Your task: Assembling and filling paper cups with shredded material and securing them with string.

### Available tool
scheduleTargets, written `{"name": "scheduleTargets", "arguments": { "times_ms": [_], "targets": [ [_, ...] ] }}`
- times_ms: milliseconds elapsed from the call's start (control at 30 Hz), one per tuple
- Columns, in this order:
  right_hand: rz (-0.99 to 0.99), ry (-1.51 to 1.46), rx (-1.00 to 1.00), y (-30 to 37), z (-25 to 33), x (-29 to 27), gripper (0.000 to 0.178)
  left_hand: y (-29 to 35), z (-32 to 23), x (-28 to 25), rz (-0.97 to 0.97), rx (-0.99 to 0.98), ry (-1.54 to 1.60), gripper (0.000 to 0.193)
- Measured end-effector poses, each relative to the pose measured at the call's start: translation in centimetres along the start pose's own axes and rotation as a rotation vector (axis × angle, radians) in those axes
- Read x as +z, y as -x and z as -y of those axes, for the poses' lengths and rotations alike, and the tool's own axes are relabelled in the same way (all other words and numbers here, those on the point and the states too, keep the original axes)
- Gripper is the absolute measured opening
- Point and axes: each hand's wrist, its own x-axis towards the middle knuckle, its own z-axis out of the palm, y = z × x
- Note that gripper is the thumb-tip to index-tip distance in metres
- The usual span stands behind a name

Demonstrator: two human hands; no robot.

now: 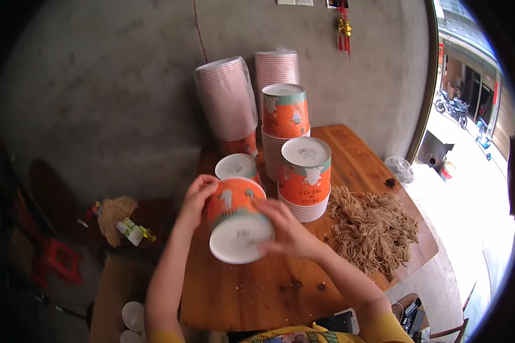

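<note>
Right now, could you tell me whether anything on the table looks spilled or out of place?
Yes: a loose heap of brown noodles lies directly on the bare wooden table, beside the stacked paper cups, with small crumbs scattered near the front edge.

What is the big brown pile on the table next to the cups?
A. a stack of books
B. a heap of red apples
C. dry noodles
C: the pile of dry noodles is a tangle of thin, wavy brown strands lying on the wooden table, right of the orange cup that both hands hold.

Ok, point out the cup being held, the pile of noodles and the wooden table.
cup (234, 211), head view, orange side wall.
pile of noodles (372, 228), head view, middle of the heap.
wooden table (240, 297), head view, bare top.
</note>
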Motion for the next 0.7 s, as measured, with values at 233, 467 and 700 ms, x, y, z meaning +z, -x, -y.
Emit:
{"name": "scheduleTargets", "arguments": {
  "times_ms": [233,467,700],
  "targets": [
    [-0.541,-0.034,0.522,-16.3,-10.9,-0.3,0.042,-9.9,1.4,-2.9,-0.037,0.338,0.314,0.067],
    [-0.334,0.265,0.501,-17.1,-12.3,0.7,0.048,-10.5,7.0,-0.8,0.097,0.531,-0.131,0.124],
    [-0.273,0.193,0.198,-11.0,-0.4,-3.6,0.030,-13.2,8.4,-2.9,0.100,0.469,-0.624,0.103]
  ]
}}
